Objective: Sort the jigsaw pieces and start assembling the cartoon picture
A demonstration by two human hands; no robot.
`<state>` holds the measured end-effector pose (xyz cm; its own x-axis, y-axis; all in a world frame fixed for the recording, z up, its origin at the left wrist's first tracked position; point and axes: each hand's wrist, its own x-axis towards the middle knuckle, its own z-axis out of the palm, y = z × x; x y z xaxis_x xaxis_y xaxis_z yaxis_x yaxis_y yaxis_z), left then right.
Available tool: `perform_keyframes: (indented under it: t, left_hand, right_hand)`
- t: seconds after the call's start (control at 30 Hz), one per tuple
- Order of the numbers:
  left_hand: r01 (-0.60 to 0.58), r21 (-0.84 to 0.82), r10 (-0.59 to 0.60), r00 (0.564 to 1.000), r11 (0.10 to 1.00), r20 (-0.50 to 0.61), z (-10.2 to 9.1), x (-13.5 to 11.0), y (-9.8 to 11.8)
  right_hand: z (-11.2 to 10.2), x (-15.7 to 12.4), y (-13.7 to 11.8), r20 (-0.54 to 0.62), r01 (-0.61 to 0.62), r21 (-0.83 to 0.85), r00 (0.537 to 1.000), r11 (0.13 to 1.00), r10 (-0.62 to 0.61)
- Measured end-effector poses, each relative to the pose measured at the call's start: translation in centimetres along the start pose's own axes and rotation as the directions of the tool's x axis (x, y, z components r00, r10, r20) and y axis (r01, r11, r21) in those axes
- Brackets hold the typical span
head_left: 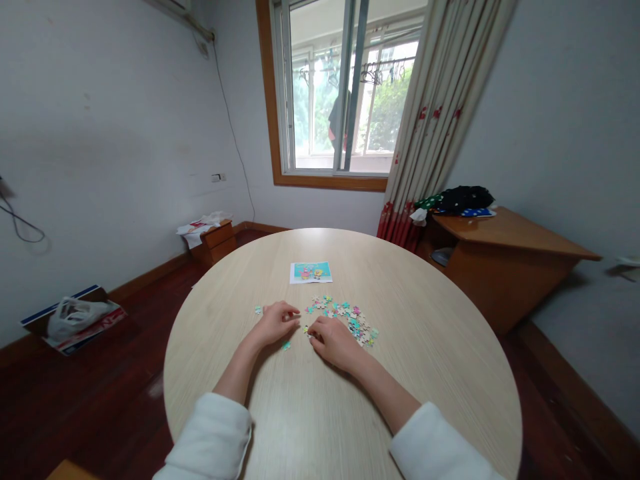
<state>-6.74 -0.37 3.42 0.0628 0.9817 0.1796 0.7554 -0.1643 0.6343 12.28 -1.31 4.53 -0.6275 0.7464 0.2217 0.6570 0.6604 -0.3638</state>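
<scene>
A loose heap of jigsaw puzzle pieces lies on the round table, some coloured side up and some pale side up. My right hand rests at the heap's left edge, fingers bent together around a small puzzle piece that shows at the fingertips. To its left, my left hand hovers low over the table, fingers curved and apart, with nothing visible in them. One puzzle piece lies left of that hand, and a teal piece lies just below it. Beyond the hands is a picture card with cartoon figures.
The pale round table fills the middle. A wooden desk with dark cloth stands at right, near a long curtain. A small cabinet and a plastic bag are at left. A partly hidden person is beyond the window.
</scene>
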Motion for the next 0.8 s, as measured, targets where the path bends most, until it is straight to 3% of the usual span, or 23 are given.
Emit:
perform_keyframes:
  t: [0.13,0.3,0.43,0.63,0.8]
  left_hand:
    - [-0.099,0.061,0.088,0.983,0.993,0.163,0.5,-0.3,0.6]
    - [-0.116,0.075,0.100,0.977,0.990,0.189,0.7,-0.4,0.7]
    - [-0.061,0.131,0.043,0.990,0.989,0.133,0.4,-0.3,0.4]
    - [0.093,0.238,-0.079,0.994,0.967,-0.069,-0.4,0.2,-0.5]
    - [0.128,0.188,-0.099,0.983,0.974,-0.157,-0.6,0.5,-1.0]
  right_hand:
    - [-0.2,0.0,0.1,0.006,0.015,0.027,1.000,1.000,-0.015]
    - [-0.2,0.0,0.3,0.020,0.038,0.094,0.999,0.995,-0.040]
    - [-0.1,0.0,0.4,-0.006,0.073,0.115,0.997,0.991,-0.072]
    - [0.4,0.2,0.6,-0.146,0.138,0.207,0.983,0.969,-0.109]
    - [1.1,0.4,0.9,-0.189,0.163,0.228,0.974,0.960,-0.121]
